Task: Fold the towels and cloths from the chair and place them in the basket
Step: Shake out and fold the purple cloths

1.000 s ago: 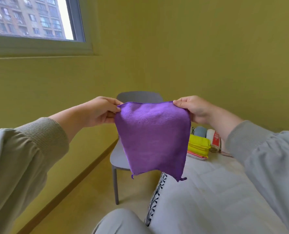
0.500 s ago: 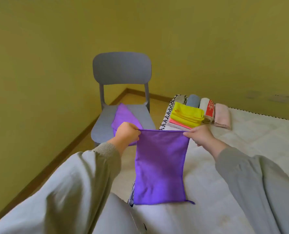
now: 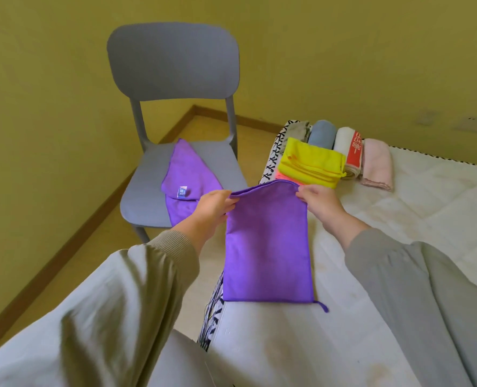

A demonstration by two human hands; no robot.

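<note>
A folded purple cloth (image 3: 268, 247) lies lengthwise on the white mattress (image 3: 416, 219), its far edge lifted. My left hand (image 3: 213, 203) pinches its far left corner and my right hand (image 3: 317, 199) pinches its far right corner. A second purple cloth (image 3: 185, 177) with a small blue label lies spread on the seat of the grey chair (image 3: 173, 60). No basket is in view.
At the mattress's far corner sit a folded yellow cloth (image 3: 312, 162) on a pink one, and rolled grey, blue, white-and-red and pale pink towels (image 3: 377, 163). Yellow walls close in on the left and behind. Bare wooden floor (image 3: 254, 135) lies around the chair.
The view dropped from the window to the chair and bed. My hands lowered the purple cloth from mid-air until its lower part lay flat on the mattress.
</note>
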